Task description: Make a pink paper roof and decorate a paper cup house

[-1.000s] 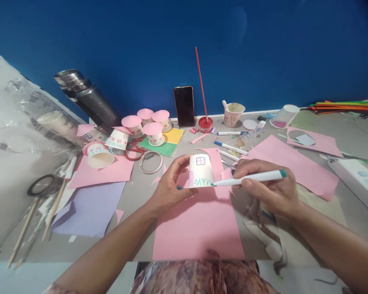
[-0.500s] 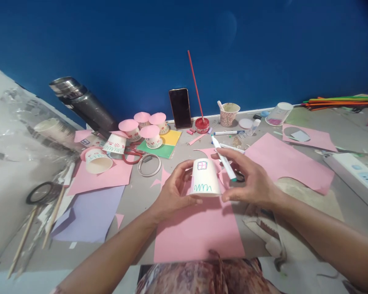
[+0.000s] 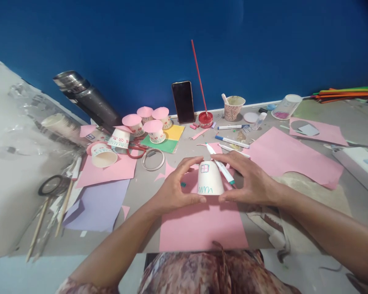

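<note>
An upside-down white paper cup stands between my hands, with a purple-pink window and green grass strokes drawn on it. My left hand is curved round the cup's left side, thumb at the lower rim. My right hand holds a white marker with a green end slanted along the cup's right side, while its thumb touches the rim. Below the cup lies a pink paper sheet. Decorated cups with pink paper roofs are grouped at the back left.
A dark flask, a phone and a red holder with a stick stand along the blue wall. Markers and a patterned cup lie behind my right hand. Tape rolls, purple paper and a power strip flank the work.
My right hand has moved in against the cup, bringing the marker closer to the cup's side. The left hand keeps its hold. The camera view has shifted slightly.
</note>
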Tool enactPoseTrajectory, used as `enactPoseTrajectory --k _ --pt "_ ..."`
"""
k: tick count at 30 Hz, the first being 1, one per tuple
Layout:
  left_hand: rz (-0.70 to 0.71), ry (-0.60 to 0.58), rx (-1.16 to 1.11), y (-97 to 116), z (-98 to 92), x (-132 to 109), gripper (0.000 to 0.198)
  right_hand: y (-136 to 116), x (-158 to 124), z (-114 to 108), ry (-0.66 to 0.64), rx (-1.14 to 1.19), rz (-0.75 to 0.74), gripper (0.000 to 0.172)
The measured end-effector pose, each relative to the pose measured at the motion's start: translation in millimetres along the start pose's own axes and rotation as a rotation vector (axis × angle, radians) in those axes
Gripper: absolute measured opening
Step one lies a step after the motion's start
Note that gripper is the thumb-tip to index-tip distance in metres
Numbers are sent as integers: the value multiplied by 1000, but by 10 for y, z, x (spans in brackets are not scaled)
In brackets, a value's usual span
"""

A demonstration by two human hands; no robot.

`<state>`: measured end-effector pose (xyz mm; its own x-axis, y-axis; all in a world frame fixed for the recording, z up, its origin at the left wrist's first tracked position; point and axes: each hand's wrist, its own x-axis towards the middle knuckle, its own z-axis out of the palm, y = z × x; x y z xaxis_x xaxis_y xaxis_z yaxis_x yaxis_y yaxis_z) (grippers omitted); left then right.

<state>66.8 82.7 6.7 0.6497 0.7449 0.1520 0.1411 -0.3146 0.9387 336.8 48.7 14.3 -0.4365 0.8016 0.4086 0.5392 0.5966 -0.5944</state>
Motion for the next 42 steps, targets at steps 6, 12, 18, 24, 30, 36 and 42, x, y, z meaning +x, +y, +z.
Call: enactPoseTrajectory --k 6,12,18,24,30,36,42 --pt "-37 46 158 15 -1 12 86 -67 -4 -117 177 109 8 68" --pt "-97 119 38 -39 19 10 82 -180 -28 -191 347 364 -40 15" --pt "-73 118 47 -26 18 18 80 -229 12 -166 223 429 -111 9" --pt "-87 116 21 -28 20 14 80 -244 25 -170 169 394 -135 7" --pt "-77 113 42 -29 20 5 81 -224 30 -136 157 381 -137 8" --pt "-80 127 18 -16 26 14 80 -206 6 -138 184 380 -97 8" --pt "-72 150 -58 -90 29 9 83 -206 -3 -155 187 393 -63 9"
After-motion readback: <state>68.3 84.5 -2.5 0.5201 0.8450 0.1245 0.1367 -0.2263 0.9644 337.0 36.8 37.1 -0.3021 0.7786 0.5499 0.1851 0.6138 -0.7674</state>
